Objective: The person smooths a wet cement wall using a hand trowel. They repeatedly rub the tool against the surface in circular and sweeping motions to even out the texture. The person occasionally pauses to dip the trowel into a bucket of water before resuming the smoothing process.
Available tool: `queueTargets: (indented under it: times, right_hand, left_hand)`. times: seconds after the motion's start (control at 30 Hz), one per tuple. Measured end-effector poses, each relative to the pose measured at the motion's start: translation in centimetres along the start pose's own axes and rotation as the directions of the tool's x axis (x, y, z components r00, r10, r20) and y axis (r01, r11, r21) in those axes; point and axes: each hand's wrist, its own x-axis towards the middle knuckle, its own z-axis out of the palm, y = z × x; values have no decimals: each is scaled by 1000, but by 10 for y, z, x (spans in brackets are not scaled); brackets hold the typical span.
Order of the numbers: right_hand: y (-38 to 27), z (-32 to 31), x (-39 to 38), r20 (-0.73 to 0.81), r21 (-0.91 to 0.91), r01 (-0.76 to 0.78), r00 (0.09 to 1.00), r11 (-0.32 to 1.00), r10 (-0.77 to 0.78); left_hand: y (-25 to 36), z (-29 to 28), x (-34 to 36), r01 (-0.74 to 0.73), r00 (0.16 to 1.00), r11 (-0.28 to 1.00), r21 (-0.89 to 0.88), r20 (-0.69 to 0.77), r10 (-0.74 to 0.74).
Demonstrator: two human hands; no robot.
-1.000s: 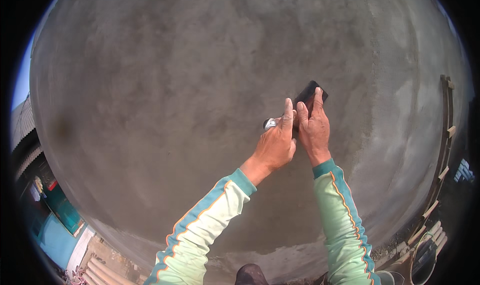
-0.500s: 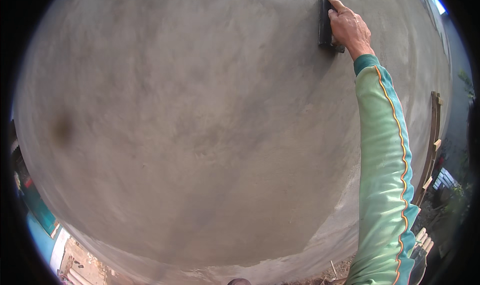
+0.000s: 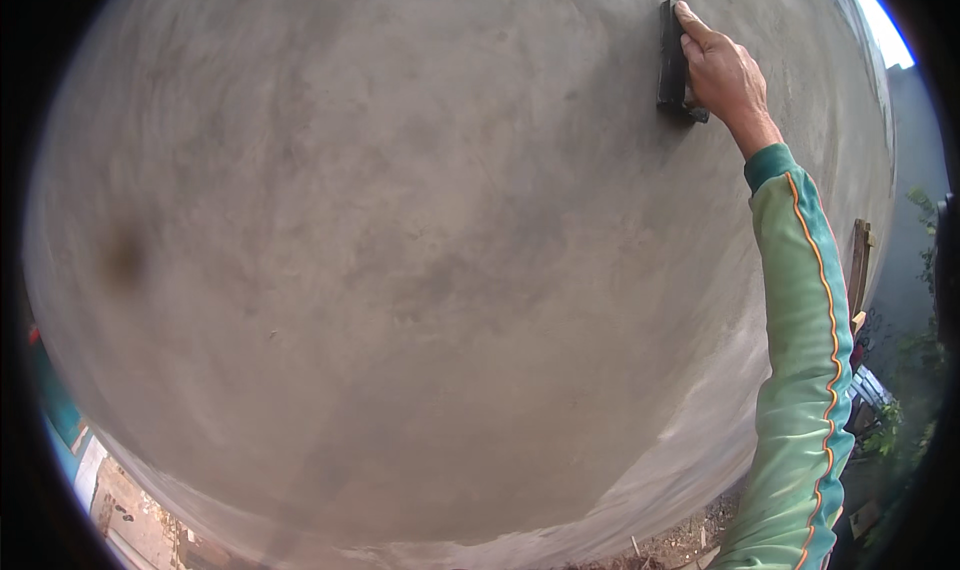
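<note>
My right hand (image 3: pixel 725 78) is closed around a black plastering float (image 3: pixel 673 65), with the index finger stretched along its upper part. The float's long, narrow edge stands nearly upright in view. Its face lies against the grey plastered wall (image 3: pixel 400 250), high up and right of the middle. Most of the float's handle is hidden behind my fingers. My right arm, in a green sleeve (image 3: pixel 805 300) with an orange-yellow trim, reaches up from the lower right. My left hand is out of sight.
A wooden ladder-like frame (image 3: pixel 859 270) leans at the right, partly behind my sleeve. Beyond it are green plants (image 3: pixel 885 430) and a grey wall (image 3: pixel 912 135). Rubble-strewn ground (image 3: pixel 690 540) runs below the wall. Paved ground (image 3: pixel 130 500) shows at the lower left.
My right hand and the float appear slightly further right and lower in the picture. The whole view has also shifted, and more of the sky shows at the upper right.
</note>
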Motion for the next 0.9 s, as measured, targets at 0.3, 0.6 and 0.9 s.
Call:
queueTargets:
  times: [0.3,0.6,0.9]
  right_hand:
    - [3,-36,75,153,38,-234,962,971,226]
    - [31,-26,98,139,57,-192,973,980,182]
    - [-39,-12,-4,56,-22,87,995,996,-86]
  left_hand:
    - [-7,10,12,-20,1000,1000,15,-8,20]
    - [-11,19,9,-21,1000,999,38,-13,22]
    - [-13,34,-12,35,999,999,42,-30,-34]
